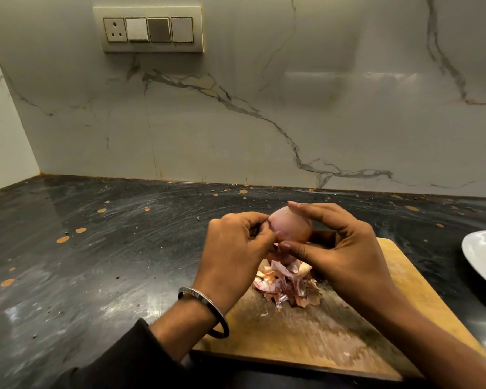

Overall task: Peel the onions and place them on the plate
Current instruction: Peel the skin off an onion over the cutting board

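1. Two bare hands meet above a wooden cutting board [306,332] in the head view, with one onion [291,226] held between them, clear of the board and above its far end.
2. Right hand [340,248]: fingers arched over the top of the onion, thumb beneath it, so the bulb is grasped from the right side.
3. Left hand [236,248]: fingers curled, fingertips pinching at the onion's left edge, where pale skin shows; whether a strip of skin is caught in the pinch cannot be told. A metal bangle [205,310] circles this wrist, above a dark sleeve [129,357].
4. Onion surface: pinkish and smooth on the upper part, more orange toward the lower right.
5. Peelings [286,284]: a loose heap of papery pink, white and brown skins lying on the board directly below the hands.
6. Plate [483,256]: white, only partly in frame at the right edge, resting on the dark countertop [96,262] just beside the board; nothing is seen on its visible part.
7. Background: a marble-veined wall [236,122] carrying a socket-and-switch panel [148,29] at upper left; orange specks dot the countertop.
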Demonstrator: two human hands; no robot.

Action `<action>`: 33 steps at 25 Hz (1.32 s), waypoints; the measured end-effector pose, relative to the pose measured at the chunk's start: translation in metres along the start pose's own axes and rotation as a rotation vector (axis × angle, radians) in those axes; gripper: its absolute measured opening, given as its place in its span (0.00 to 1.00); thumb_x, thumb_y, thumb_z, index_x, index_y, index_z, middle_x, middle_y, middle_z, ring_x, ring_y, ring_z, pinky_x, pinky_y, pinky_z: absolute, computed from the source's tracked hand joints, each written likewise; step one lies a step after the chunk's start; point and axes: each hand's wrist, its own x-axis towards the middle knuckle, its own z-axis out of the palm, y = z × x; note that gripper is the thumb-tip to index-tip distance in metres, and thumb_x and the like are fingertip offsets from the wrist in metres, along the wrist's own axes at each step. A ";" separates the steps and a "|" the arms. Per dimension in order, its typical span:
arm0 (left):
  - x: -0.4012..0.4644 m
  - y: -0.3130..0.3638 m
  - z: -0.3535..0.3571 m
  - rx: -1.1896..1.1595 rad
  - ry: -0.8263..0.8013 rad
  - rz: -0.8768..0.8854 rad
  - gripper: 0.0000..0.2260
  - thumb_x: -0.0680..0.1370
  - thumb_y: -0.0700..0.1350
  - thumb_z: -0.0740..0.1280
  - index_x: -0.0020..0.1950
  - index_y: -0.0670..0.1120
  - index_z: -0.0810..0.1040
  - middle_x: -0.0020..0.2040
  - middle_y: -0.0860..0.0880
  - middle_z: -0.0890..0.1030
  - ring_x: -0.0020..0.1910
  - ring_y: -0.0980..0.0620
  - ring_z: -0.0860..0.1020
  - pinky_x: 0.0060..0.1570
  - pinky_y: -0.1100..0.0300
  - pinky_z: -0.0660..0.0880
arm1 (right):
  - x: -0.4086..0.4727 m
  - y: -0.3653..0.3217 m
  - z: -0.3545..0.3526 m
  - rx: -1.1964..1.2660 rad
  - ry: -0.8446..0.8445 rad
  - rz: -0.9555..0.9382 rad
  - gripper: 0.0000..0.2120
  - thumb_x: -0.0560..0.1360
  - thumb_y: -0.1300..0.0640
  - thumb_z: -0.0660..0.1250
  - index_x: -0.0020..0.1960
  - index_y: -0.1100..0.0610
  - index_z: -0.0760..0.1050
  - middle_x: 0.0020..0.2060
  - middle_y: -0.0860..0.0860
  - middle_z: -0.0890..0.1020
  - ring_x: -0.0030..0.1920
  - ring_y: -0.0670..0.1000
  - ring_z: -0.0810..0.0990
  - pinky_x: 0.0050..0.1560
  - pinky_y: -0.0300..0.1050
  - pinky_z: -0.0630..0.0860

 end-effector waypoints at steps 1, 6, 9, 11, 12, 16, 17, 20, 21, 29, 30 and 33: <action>0.001 0.000 -0.001 -0.044 -0.001 -0.023 0.08 0.78 0.40 0.67 0.47 0.49 0.85 0.33 0.54 0.84 0.32 0.61 0.82 0.32 0.62 0.80 | 0.000 0.001 0.000 0.045 -0.006 0.028 0.29 0.64 0.59 0.79 0.64 0.54 0.80 0.57 0.47 0.83 0.56 0.47 0.84 0.51 0.42 0.83; 0.006 0.002 -0.005 -0.459 -0.077 -0.285 0.09 0.80 0.36 0.64 0.48 0.46 0.83 0.38 0.46 0.86 0.34 0.52 0.85 0.32 0.65 0.79 | 0.004 0.006 -0.004 0.385 -0.046 0.214 0.29 0.64 0.66 0.77 0.64 0.53 0.79 0.59 0.51 0.84 0.55 0.55 0.85 0.51 0.50 0.83; 0.006 0.003 -0.003 -0.570 -0.127 -0.324 0.08 0.82 0.39 0.62 0.53 0.44 0.82 0.43 0.45 0.86 0.39 0.49 0.85 0.35 0.61 0.81 | 0.006 0.009 -0.005 0.389 -0.039 0.243 0.30 0.66 0.67 0.76 0.66 0.52 0.78 0.61 0.50 0.83 0.58 0.54 0.84 0.55 0.51 0.82; 0.004 0.003 -0.001 -0.545 -0.152 -0.272 0.09 0.81 0.46 0.64 0.55 0.45 0.81 0.46 0.47 0.85 0.42 0.48 0.86 0.39 0.55 0.83 | 0.006 0.010 -0.005 0.373 -0.040 0.243 0.28 0.67 0.66 0.76 0.65 0.52 0.78 0.60 0.50 0.83 0.59 0.53 0.84 0.55 0.51 0.82; 0.004 0.003 -0.001 -0.528 -0.159 -0.256 0.10 0.79 0.48 0.65 0.55 0.44 0.81 0.46 0.46 0.85 0.43 0.47 0.86 0.40 0.53 0.83 | 0.006 0.009 -0.005 0.375 -0.047 0.242 0.28 0.66 0.66 0.76 0.65 0.52 0.78 0.60 0.50 0.83 0.59 0.54 0.84 0.55 0.51 0.82; 0.007 0.001 -0.005 -0.612 -0.105 -0.307 0.07 0.77 0.41 0.68 0.51 0.39 0.82 0.41 0.44 0.85 0.38 0.49 0.85 0.34 0.61 0.81 | 0.006 0.008 -0.005 0.416 -0.085 0.246 0.28 0.66 0.64 0.75 0.64 0.50 0.78 0.60 0.51 0.83 0.58 0.55 0.84 0.54 0.52 0.82; 0.007 0.000 -0.006 -0.648 -0.091 -0.326 0.06 0.77 0.39 0.68 0.51 0.39 0.82 0.41 0.43 0.85 0.36 0.50 0.85 0.32 0.63 0.80 | 0.006 0.007 -0.005 0.422 -0.091 0.253 0.27 0.67 0.64 0.75 0.64 0.49 0.78 0.59 0.52 0.83 0.58 0.55 0.84 0.54 0.51 0.82; 0.007 0.000 -0.005 -0.651 -0.060 -0.327 0.06 0.76 0.38 0.69 0.51 0.38 0.82 0.41 0.42 0.85 0.36 0.51 0.84 0.31 0.64 0.79 | 0.004 0.005 -0.004 0.433 -0.145 0.286 0.28 0.69 0.61 0.74 0.67 0.46 0.76 0.59 0.53 0.83 0.57 0.55 0.84 0.52 0.47 0.83; 0.006 0.000 -0.003 -0.655 -0.067 -0.331 0.06 0.76 0.38 0.69 0.51 0.38 0.82 0.42 0.42 0.85 0.36 0.51 0.84 0.31 0.64 0.79 | 0.003 0.004 -0.003 0.414 -0.148 0.290 0.29 0.68 0.61 0.75 0.67 0.46 0.76 0.58 0.53 0.83 0.55 0.55 0.85 0.49 0.45 0.83; 0.007 0.002 0.000 -0.833 -0.193 -0.449 0.08 0.78 0.39 0.65 0.54 0.38 0.80 0.39 0.44 0.83 0.34 0.52 0.82 0.34 0.61 0.81 | 0.006 0.002 -0.002 0.582 -0.121 0.397 0.21 0.71 0.62 0.70 0.63 0.54 0.79 0.57 0.57 0.84 0.53 0.59 0.85 0.47 0.46 0.83; 0.007 0.003 0.000 -0.853 -0.207 -0.470 0.09 0.78 0.40 0.65 0.55 0.37 0.79 0.40 0.42 0.82 0.35 0.51 0.81 0.35 0.61 0.81 | 0.007 0.002 -0.002 0.638 -0.123 0.426 0.20 0.72 0.62 0.68 0.63 0.56 0.79 0.57 0.58 0.84 0.53 0.60 0.85 0.46 0.45 0.83; 0.006 0.004 0.001 -0.810 -0.225 -0.457 0.10 0.80 0.43 0.64 0.56 0.38 0.78 0.45 0.39 0.81 0.39 0.47 0.81 0.41 0.57 0.82 | 0.007 0.003 -0.002 0.639 -0.098 0.433 0.18 0.73 0.60 0.67 0.63 0.57 0.79 0.57 0.59 0.84 0.53 0.59 0.85 0.46 0.45 0.83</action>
